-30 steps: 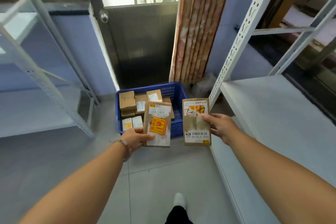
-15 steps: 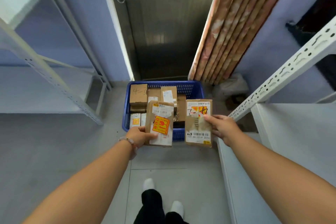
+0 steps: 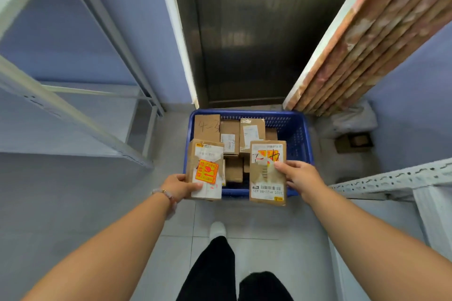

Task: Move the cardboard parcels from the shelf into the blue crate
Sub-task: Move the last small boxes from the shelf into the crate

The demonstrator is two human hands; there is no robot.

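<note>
Parcels are held one per hand above the near rim of the blue crate (image 3: 299, 134): the left hand (image 3: 179, 187) pinches the orange-sticker parcel (image 3: 206, 170) by its near left corner, the right hand (image 3: 297, 176) clamps the barcode parcel (image 3: 268, 172) at its right edge. Both are edge grips, so I judge either could tip or slide free. Each parcel's long axis points away from the person, towards the packed parcels (image 3: 230, 137) beyond

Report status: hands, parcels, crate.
Left hand grips orange-sticker parcel; right hand grips barcode parcel. Both held above near edge of blue crate, already part-filled. Nothing blocking.
</note>
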